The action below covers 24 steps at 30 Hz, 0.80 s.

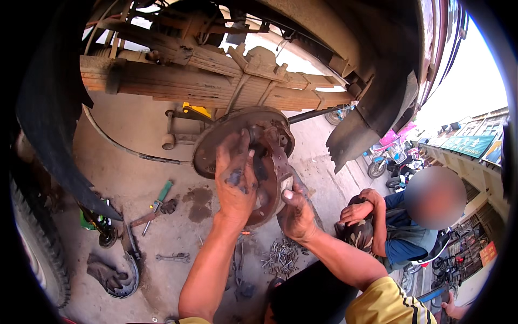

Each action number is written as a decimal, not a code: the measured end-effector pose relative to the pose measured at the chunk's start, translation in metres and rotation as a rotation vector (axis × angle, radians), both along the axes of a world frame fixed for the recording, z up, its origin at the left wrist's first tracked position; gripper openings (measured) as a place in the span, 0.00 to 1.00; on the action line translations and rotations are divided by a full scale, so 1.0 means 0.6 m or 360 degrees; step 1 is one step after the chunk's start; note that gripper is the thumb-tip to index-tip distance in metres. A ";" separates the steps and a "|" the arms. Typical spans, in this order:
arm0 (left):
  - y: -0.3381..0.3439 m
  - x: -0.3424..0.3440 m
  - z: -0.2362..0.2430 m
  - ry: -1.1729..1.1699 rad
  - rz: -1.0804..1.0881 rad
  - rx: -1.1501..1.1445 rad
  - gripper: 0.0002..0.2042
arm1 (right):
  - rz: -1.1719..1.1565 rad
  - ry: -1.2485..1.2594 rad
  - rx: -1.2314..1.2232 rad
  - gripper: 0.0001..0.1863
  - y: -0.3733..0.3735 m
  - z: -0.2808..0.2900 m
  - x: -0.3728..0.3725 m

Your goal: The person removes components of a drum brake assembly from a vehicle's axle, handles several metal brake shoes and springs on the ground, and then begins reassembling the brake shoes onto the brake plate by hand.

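In the head view my left hand [236, 175], blackened with grease, reaches up to the rusty round brake backing plate [208, 151]. Its fingers are curled at the hub [270, 135], and what they grip is too hidden to make out. My right hand [299, 210], also greasy, is closed on a curved brown brake shoe [278, 162], with the thumb on its pale face. The shoe stands against the right side of the plate's assembly. Rusty leaf springs [162, 81] run across just above the plate.
On the ground lie a curved shoe [129, 275], a wrench [172, 256], a green-handled tool [163, 194] and several bolts [280, 256]. A tire [38, 243] stands left. A person [410, 232] crouches at my right. Black flaps [51, 135] hang beside the wheel well. Motorbikes [386, 162] stand behind.
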<state>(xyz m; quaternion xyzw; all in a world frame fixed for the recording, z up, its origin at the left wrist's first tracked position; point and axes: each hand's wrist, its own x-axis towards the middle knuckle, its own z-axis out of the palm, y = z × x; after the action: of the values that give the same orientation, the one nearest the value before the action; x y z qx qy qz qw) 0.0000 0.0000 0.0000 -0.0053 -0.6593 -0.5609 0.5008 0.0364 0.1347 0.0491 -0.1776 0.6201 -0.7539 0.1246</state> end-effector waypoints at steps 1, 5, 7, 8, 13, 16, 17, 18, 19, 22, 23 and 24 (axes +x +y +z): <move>0.003 -0.001 0.000 0.0016 0.0025 0.0015 0.19 | 0.0016 0.0016 -0.0005 0.39 0.003 -0.007 -0.005; -0.028 0.008 -0.004 0.0017 0.0080 -0.0167 0.17 | -0.0122 0.0083 -0.0132 0.38 -0.035 -0.020 0.012; -0.022 0.008 0.005 0.0061 0.0094 -0.0146 0.15 | -0.0116 0.0014 -0.0179 0.36 -0.018 -0.020 0.003; -0.019 0.008 0.010 0.0087 0.0101 -0.0129 0.15 | -0.0121 0.0040 -0.0208 0.34 -0.017 -0.015 0.000; -0.043 0.014 0.027 0.0147 -0.0094 0.0075 0.10 | -0.0090 0.0016 -0.0211 0.33 0.002 0.009 0.008; -0.050 -0.003 0.022 0.0161 -0.0087 0.0086 0.08 | -0.0037 0.0025 -0.0174 0.39 0.018 0.014 0.006; -0.053 -0.010 0.019 0.0170 -0.0135 0.0132 0.08 | -0.0039 0.0048 -0.0183 0.38 0.018 0.014 0.006; -0.057 -0.016 0.016 0.0178 -0.0177 0.0176 0.08 | -0.0034 0.0070 -0.0193 0.38 0.018 0.014 0.005; -0.060 -0.020 0.017 0.0185 -0.0219 0.0219 0.08 | -0.0044 0.0073 -0.0192 0.38 0.017 0.018 0.006; -0.067 -0.023 0.018 0.0146 -0.0195 0.0194 0.08 | -0.0075 0.0075 -0.0182 0.38 0.020 0.025 0.007; -0.068 -0.024 0.019 0.0119 -0.0191 0.0180 0.08 | -0.0075 0.0070 -0.0177 0.38 0.025 0.024 0.005; -0.070 -0.015 0.030 0.0095 -0.0223 0.0196 0.08 | -0.0079 0.0064 -0.0170 0.38 0.029 0.024 0.005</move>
<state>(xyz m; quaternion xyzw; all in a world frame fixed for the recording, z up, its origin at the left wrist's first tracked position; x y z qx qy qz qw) -0.0090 -0.0420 0.0182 -0.0374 -0.6064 -0.6336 0.4790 0.0395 0.1521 0.0635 -0.1838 0.5855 -0.7851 0.0837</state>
